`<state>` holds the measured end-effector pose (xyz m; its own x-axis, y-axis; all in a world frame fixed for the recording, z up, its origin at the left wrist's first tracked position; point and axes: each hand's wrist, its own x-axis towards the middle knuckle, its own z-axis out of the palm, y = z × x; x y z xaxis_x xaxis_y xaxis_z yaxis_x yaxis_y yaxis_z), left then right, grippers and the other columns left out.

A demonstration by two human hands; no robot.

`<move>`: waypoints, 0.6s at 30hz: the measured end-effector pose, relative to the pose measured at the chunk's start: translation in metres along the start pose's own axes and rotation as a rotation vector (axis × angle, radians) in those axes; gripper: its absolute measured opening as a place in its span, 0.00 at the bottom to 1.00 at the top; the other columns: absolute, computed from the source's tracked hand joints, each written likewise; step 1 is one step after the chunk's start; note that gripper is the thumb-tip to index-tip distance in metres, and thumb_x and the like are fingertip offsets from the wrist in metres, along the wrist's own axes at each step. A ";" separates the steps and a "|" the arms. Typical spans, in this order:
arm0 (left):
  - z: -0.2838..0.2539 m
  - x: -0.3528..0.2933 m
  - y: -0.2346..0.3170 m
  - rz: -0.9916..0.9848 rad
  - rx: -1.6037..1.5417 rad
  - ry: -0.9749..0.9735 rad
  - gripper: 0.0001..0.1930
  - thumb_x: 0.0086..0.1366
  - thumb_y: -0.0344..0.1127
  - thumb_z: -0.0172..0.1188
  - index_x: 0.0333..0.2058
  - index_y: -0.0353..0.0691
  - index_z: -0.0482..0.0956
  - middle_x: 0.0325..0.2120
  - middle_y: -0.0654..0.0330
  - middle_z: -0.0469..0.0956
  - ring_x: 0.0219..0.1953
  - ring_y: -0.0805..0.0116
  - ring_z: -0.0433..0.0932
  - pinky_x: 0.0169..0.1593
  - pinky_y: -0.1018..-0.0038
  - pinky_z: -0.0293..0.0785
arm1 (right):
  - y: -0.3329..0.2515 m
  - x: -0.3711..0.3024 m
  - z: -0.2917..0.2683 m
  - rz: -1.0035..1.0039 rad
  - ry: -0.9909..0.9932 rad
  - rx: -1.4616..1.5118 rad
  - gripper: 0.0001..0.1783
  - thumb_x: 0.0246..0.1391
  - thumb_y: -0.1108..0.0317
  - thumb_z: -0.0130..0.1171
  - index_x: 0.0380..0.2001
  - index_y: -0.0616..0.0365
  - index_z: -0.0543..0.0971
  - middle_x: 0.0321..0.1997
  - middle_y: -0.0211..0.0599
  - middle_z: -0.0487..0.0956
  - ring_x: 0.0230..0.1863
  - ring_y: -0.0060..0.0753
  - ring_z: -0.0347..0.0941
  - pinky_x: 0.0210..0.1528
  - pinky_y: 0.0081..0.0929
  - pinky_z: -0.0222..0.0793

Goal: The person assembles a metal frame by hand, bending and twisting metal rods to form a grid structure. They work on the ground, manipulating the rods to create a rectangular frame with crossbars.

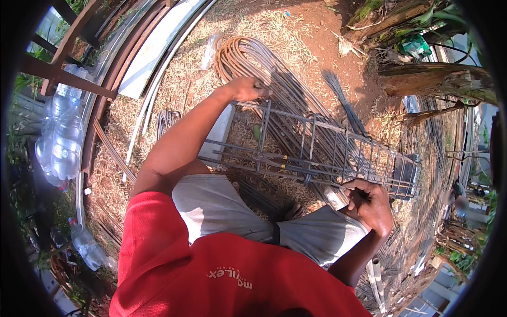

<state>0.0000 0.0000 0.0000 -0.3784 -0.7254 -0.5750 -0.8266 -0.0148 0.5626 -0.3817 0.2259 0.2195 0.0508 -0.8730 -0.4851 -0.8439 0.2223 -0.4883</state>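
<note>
A long cage [314,140] of steel bars and square stirrups lies across in front of my knees. My left hand [247,89] is closed at the far left top corner of the cage, where a stirrup meets the long bar. With curled fingers, my right hand [372,205] grips the near side of the cage farther right; its fingertips are partly in shadow. Pincers [272,158] with yellow and dark handles rest on the cage bars between my hands. Beneath the cage runs a bundle of long bars [274,68], bent round and rusty at the far end.
A sheaf of thin wires [343,100] lies on the ground beyond the cage. Clear plastic bottles [60,132] are heaped at left, beside pale boards [153,45] and a brown metal frame [55,71]. Tree trunks [438,82] stand at far right. A pale block [221,129] sits under my left forearm.
</note>
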 end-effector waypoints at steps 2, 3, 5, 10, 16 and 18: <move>0.022 0.018 -0.011 0.033 -0.048 0.026 0.60 0.68 0.87 0.43 0.75 0.33 0.69 0.77 0.36 0.63 0.80 0.37 0.60 0.81 0.48 0.58 | -0.005 0.003 0.004 0.033 -0.017 0.003 0.08 0.64 0.73 0.70 0.44 0.55 0.92 0.21 0.33 0.83 0.23 0.23 0.77 0.30 0.31 0.71; 0.032 0.017 -0.017 0.029 -0.052 -0.024 0.60 0.68 0.87 0.42 0.75 0.33 0.69 0.77 0.36 0.62 0.81 0.37 0.58 0.82 0.48 0.57 | -0.011 -0.004 0.009 0.003 -0.035 0.080 0.08 0.64 0.73 0.69 0.44 0.56 0.92 0.21 0.34 0.83 0.22 0.23 0.77 0.30 0.31 0.71; 0.038 0.033 -0.020 0.021 -0.051 -0.104 0.61 0.69 0.87 0.39 0.75 0.32 0.68 0.78 0.36 0.60 0.82 0.38 0.54 0.83 0.47 0.54 | -0.016 -0.002 0.013 0.022 -0.042 0.132 0.08 0.64 0.74 0.69 0.44 0.56 0.91 0.22 0.35 0.83 0.22 0.23 0.76 0.30 0.31 0.71; 0.042 0.056 -0.020 0.000 -0.006 -0.134 0.50 0.73 0.83 0.39 0.79 0.53 0.66 0.80 0.44 0.58 0.82 0.41 0.54 0.85 0.48 0.49 | -0.021 0.007 0.025 -0.140 -0.104 0.080 0.08 0.66 0.76 0.66 0.46 0.61 0.90 0.28 0.37 0.86 0.27 0.23 0.80 0.34 0.28 0.75; 0.025 0.059 -0.017 -0.071 -0.220 -0.300 0.44 0.74 0.78 0.48 0.79 0.58 0.67 0.77 0.43 0.66 0.80 0.41 0.60 0.81 0.48 0.57 | -0.022 0.014 0.041 -0.042 -0.115 0.061 0.09 0.65 0.74 0.67 0.46 0.55 0.91 0.26 0.37 0.85 0.27 0.28 0.81 0.36 0.32 0.75; 0.018 0.059 -0.015 -0.060 -0.243 -0.345 0.43 0.74 0.75 0.53 0.79 0.58 0.68 0.75 0.42 0.69 0.79 0.41 0.63 0.79 0.48 0.61 | -0.022 0.017 0.044 -0.080 -0.137 0.093 0.09 0.65 0.74 0.68 0.46 0.55 0.90 0.26 0.37 0.85 0.27 0.28 0.81 0.36 0.32 0.75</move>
<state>-0.0180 -0.0302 -0.0533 -0.4842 -0.4458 -0.7529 -0.7449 -0.2413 0.6220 -0.3381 0.2254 0.1899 0.1934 -0.8233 -0.5336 -0.7813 0.1998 -0.5914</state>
